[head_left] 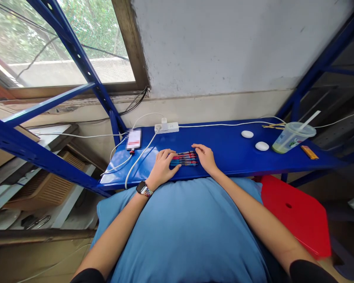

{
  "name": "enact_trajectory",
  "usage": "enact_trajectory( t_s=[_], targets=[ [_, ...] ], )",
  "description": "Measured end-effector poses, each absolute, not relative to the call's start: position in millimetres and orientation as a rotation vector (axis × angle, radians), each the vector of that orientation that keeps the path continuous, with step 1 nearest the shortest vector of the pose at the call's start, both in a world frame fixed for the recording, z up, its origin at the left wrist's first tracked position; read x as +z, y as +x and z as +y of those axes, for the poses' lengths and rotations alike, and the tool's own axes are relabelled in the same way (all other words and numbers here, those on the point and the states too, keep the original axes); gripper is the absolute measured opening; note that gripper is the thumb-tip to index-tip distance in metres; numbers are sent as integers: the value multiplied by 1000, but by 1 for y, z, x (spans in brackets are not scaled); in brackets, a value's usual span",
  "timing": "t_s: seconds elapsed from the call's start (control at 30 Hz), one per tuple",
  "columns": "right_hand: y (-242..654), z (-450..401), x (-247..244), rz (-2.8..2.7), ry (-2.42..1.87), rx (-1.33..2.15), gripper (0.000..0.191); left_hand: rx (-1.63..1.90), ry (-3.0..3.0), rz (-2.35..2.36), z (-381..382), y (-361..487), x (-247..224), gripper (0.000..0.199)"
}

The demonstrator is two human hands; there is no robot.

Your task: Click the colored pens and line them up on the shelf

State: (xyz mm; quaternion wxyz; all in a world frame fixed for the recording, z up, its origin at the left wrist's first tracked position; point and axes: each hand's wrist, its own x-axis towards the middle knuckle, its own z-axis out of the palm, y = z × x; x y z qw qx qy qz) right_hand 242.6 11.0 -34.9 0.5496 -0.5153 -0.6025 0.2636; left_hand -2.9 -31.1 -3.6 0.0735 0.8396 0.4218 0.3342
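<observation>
Several pens point(184, 158) with red and blue parts lie side by side in a neat row on the blue shelf top point(224, 149), pointing left to right. My left hand point(163, 168) is at their left ends, with the fingers over the far side and the thumb at the near side, closed around the row. It covers the pens' left tips. At the right ends is my right hand point(205, 158). Its fingers are loosely curved and apart, close beside the pens; whether they touch is hard to see. A watch point(142, 188) is on my left wrist.
Behind the pens lies a white power strip point(171, 127) with cables. A phone point(133, 139) is plugged in at left. To the right are two white egg-shaped objects point(247, 134), a plastic cup point(292, 137) with a straw, and an orange box point(309, 152). A red stool point(297, 212) stands below.
</observation>
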Motion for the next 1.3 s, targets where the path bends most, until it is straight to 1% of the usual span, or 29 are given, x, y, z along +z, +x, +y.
enact_trajectory(
  t_s=[0.07,0.17,0.27,0.37,0.53,0.67,0.87,1.03,1.17,1.23,1.3],
  targets=[
    [238,14,-38,-1344,-1213,681,34,1099,2342,1327,-28,2,-8,36],
    [231,18,-41,-1296,-1223,738,39,1210,1976,1388,-20,8,-13,38],
    [226,20,-42,-1316,-1233,786,43,1238,1723,1345,-10,13,-14,37],
    [221,20,-41,-1324,-1200,848,44,1218,1632,1299,-4,14,-14,37],
    [220,17,-41,-1336,-1190,882,43,1235,1603,1243,-4,13,-19,37],
    [221,15,-41,-1374,-1173,873,40,1212,1651,1257,-8,15,-17,33],
    [234,-3,-27,-1383,-1136,706,31,1223,1824,1382,-21,2,-2,33],
    [267,-48,-6,-1423,-1097,686,25,1253,2031,1445,-52,-37,19,31],
    [309,-103,-5,-1425,-1209,693,26,1132,2185,1618,-99,-80,33,25],
    [332,-133,-7,-1422,-1355,547,26,974,2210,1836,-128,-104,37,24],
    [354,-162,-7,-1423,-1518,338,26,707,2151,2160,-159,-125,37,31]
  ],
)
